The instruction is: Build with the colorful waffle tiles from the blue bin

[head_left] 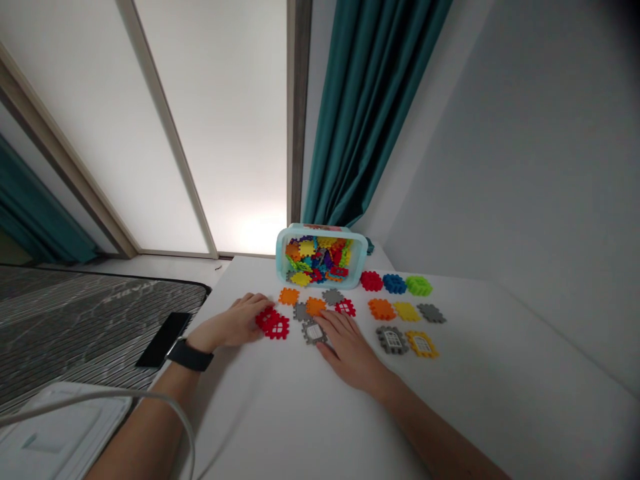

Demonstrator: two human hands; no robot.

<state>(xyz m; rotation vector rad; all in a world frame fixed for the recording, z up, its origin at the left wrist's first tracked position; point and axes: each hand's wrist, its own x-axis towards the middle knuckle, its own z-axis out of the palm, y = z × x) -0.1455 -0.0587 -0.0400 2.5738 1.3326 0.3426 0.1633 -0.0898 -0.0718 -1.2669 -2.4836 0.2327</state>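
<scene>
My left hand (244, 321) is curled at the left edge of two overlapping red interlocking tiles with window cutouts (278, 327), fingers and thumb around the nearer edge. Stretched out low over the table is my right hand (353, 350), its fingertips by an orange tile (315, 307) and its thumb beside a grey window tile (314, 333). A plain grey tile (301, 311), another orange tile (289, 297), a further grey tile (333, 297) and a red window tile (345, 307), partly behind the fingers, lie around them.
A light blue tub (281, 260) full of mixed tiles stands at the back of the white table (280, 413). To the right, red, blue and green stacks (419, 286) and rows of orange, yellow and grey tiles (431, 313) are laid out. A cable (170, 402) crosses my left forearm.
</scene>
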